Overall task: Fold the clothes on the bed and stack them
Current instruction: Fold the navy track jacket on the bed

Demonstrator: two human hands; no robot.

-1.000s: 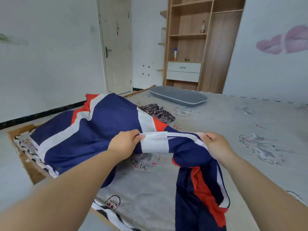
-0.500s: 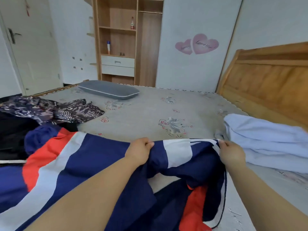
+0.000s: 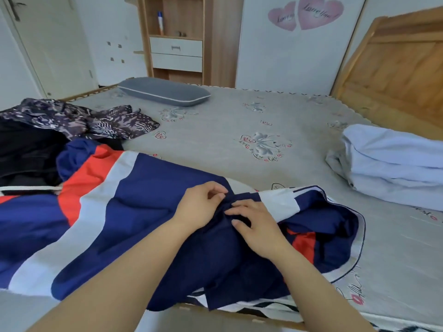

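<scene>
Left hand (image 3: 200, 207) has its fingers curled, pinching a fold of the navy, white and red jacket (image 3: 134, 212). Right hand (image 3: 257, 226) lies right next to it, fingers pretty much straight, pressing flat on the same navy cloth. The jacket's spread over the near edge of the bed (image 3: 239, 121). Patterned clothes (image 3: 79, 118) sit far left, a folded pale blue stack (image 3: 393, 164) on the right, grey pillow (image 3: 163, 91) at the back.

White walls face me, one bearing two pink heart stickers (image 3: 305, 14). A wooden shelf unit (image 3: 177, 39) with two white drawers stands against the far wall, a white door (image 3: 48, 44) to its left. The wooden headboard (image 3: 393, 68) rises on my right; a grey pillow (image 3: 163, 91) lies at the bed's (image 3: 239, 121) far edge.
</scene>
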